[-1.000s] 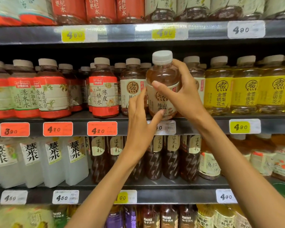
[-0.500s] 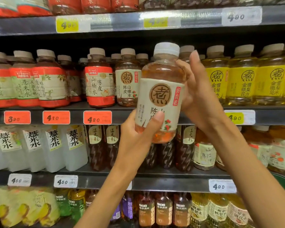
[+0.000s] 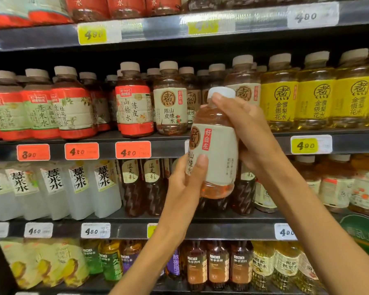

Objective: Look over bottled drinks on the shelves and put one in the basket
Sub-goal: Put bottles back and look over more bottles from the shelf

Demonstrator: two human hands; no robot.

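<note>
Holding centre frame: amber tea bottle (image 3: 214, 154), left hand (image 3: 184, 184) closed under base, right hand (image 3: 246, 133) wrapped round shoulder, label angled for reading.

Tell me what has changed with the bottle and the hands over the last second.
The bottle came off the middle shelf toward the camera and was turned, its label now facing left. The left hand, first only touching, now grips its lower part; the right hand kept its grip. Shelved bottles stayed put.
</note>
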